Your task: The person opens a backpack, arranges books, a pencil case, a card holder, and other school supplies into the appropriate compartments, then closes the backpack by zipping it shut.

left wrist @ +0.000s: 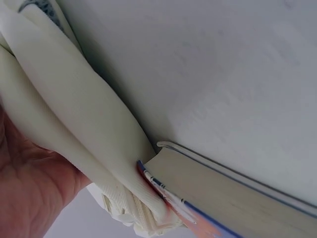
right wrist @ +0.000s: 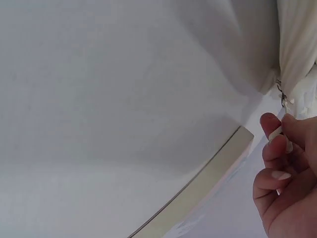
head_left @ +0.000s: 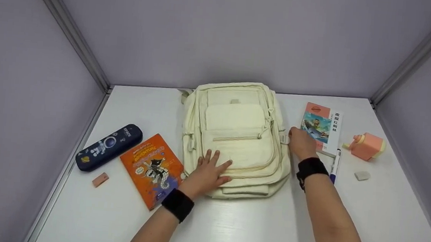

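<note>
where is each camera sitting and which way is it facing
Head: on the person's head, facing forward and down over the cream backpack; left hand, right hand and forearms show.
Left wrist: on that wrist, facing the backpack's side and the orange book, edge-on; the left hand partly shows.
Right wrist: on that wrist, facing tabletop, coral and white book and backpack's edge; the right hand shows, pinching a pale tab.
Both wrist views share the backpack and tabletop.
</note>
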Tool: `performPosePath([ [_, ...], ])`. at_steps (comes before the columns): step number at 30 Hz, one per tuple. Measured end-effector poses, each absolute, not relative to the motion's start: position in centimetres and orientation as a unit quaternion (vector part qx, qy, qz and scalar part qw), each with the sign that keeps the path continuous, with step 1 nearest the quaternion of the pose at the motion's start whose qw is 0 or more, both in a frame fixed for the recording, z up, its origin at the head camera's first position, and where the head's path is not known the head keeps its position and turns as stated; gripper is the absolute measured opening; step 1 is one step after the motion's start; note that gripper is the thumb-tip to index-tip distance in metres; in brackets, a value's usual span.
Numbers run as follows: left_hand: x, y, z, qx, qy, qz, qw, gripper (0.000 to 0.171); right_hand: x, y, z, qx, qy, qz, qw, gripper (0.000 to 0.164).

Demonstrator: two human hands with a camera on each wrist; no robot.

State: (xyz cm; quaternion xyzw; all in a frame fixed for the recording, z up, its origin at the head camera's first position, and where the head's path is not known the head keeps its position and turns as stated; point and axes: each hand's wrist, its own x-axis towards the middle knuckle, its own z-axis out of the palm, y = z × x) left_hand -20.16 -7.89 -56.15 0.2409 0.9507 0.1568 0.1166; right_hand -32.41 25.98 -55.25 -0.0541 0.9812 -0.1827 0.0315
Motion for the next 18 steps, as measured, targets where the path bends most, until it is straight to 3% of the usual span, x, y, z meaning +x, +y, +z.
performPosePath([
  [9, -20.1, -7.2, -56.3, 0.217, 0.959, 0.138, 0.116, 0.058, -30.9, 27.5, -56.4, -0.102, 0.953, -0.282, 0.049, 0.029],
  [18, -20.0, -6.9, -56.0, 0.206, 0.961, 0.145, 0.117, 0.057, -28.5, 27.5, -56.2, -0.117, 0.964, -0.23, 0.06, 0.025],
])
